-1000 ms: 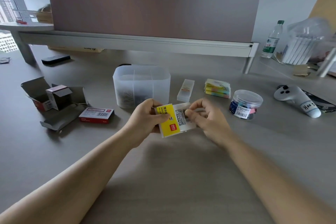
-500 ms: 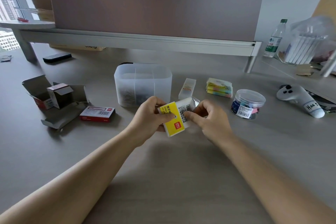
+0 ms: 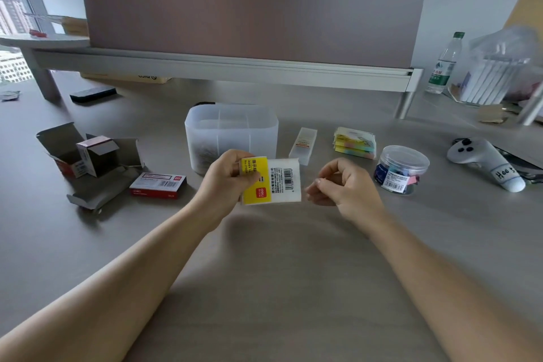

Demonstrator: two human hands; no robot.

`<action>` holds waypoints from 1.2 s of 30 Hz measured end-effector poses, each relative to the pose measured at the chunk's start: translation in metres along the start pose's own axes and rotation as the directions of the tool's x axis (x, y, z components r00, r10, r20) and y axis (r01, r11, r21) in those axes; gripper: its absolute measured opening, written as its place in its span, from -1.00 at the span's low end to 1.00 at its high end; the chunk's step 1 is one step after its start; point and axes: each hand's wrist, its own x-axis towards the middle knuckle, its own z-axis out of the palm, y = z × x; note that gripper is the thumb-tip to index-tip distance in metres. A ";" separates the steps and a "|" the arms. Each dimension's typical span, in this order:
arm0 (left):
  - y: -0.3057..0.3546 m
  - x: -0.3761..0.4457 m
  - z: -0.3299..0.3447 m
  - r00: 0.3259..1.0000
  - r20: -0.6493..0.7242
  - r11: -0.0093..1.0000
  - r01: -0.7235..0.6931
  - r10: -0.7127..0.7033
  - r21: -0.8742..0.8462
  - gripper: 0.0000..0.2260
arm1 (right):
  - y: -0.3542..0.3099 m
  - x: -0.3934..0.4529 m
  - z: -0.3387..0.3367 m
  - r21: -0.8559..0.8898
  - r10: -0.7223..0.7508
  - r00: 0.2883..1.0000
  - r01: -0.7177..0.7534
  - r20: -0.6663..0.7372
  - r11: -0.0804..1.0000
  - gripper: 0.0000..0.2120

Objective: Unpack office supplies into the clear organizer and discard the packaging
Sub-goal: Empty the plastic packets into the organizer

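My left hand grips a yellow and white packet of index tabs by its left end, barcode side up, above the desk. My right hand hovers just right of the packet without touching it. Its fingers are curled and the thumb meets the forefinger; nothing shows between them. The clear organizer stands right behind the packet, with dark clips in its left compartment.
Opened cardboard boxes and a red staple box lie to the left. On the right are a slim clear case, a sticky-note stack, a round jar of clips and a white controller. A desk divider closes the back.
My right hand has let go of the packet's right end and drawn away to the right. The left hand has turned the packet flatter toward me.
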 end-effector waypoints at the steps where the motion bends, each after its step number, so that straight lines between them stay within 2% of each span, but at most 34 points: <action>1: 0.000 0.000 -0.001 1.000 0.009 1.000 0.010 -0.010 -0.018 -0.79 | 0.001 0.000 0.001 0.002 -0.010 1.000 0.010 -0.029 1.000 -0.75; 2: 0.000 0.001 -0.002 1.000 0.019 0.999 0.021 -0.020 -0.035 -0.79 | 0.002 0.000 0.001 -0.059 -0.044 0.996 0.040 -0.074 0.997 -0.73; 4: 0.000 0.001 -0.002 0.999 0.036 0.998 0.031 -0.029 -0.056 -0.80 | 0.003 -0.001 0.001 -0.323 -0.175 0.975 0.122 -0.140 0.939 -0.69; 6: -0.001 0.000 -0.003 0.998 0.054 0.998 0.027 -0.024 -0.057 -0.81 | 0.001 -0.003 0.002 -0.516 -0.286 0.953 0.197 -0.098 0.834 -0.72; 8: -0.001 0.000 -0.003 0.998 0.060 0.999 0.010 -0.008 -0.042 -0.81 | -0.001 -0.004 0.002 -0.562 -0.300 0.953 0.228 -0.038 0.795 -0.86; 11: -0.002 -0.001 -0.004 0.997 0.067 0.999 -0.025 0.026 -0.022 -0.79 | -0.001 -0.004 0.003 -0.513 -0.228 0.974 0.196 -0.001 0.836 -0.86; 15: 0.000 -0.001 -0.006 0.993 0.106 0.999 -0.041 0.043 -0.026 -0.77 | -0.007 -0.002 0.009 -0.305 -0.104 0.994 0.093 -0.022 0.948 -0.86; 19: 0.006 -0.004 -0.008 0.990 0.137 1.000 -0.007 0.010 -0.018 -0.81 | -0.011 0.000 0.012 -0.154 0.003 1.000 -0.006 -0.021 0.988 -0.87; 21: 0.008 -0.004 -0.009 0.995 0.098 1.000 -0.001 0.002 -0.006 -0.83 | -0.014 0.001 0.013 -0.125 0.031 0.999 -0.032 -0.013 0.992 -0.91; 23: 0.008 -0.002 -0.010 1.000 -0.011 0.999 -0.008 0.009 0.039 -0.86 | -0.019 0.002 0.016 -0.086 0.058 0.998 -0.059 -0.009 0.995 -0.96; 25: 0.009 -0.001 -0.012 0.994 -0.106 0.997 -0.018 0.026 0.078 -0.87 | -0.023 0.003 0.020 -0.070 0.086 0.996 -0.086 -0.002 0.994 -0.93; 27: 0.010 -0.001 -0.014 0.990 -0.138 0.997 -0.020 0.031 0.081 -0.86 | -0.025 0.003 0.023 -0.064 0.118 0.993 -0.117 0.016 0.991 -0.87; 32: 0.013 -0.005 -0.019 0.994 -0.101 0.999 0.029 -0.031 -0.018 -0.88 | -0.027 0.001 0.028 -0.071 0.148 0.985 -0.142 0.091 0.987 -0.82; 36: 0.010 -0.005 -0.024 0.995 -0.088 0.999 0.042 -0.043 -0.016 -0.88 | -0.026 0.001 0.031 -0.101 0.167 0.981 -0.158 0.094 0.982 -0.83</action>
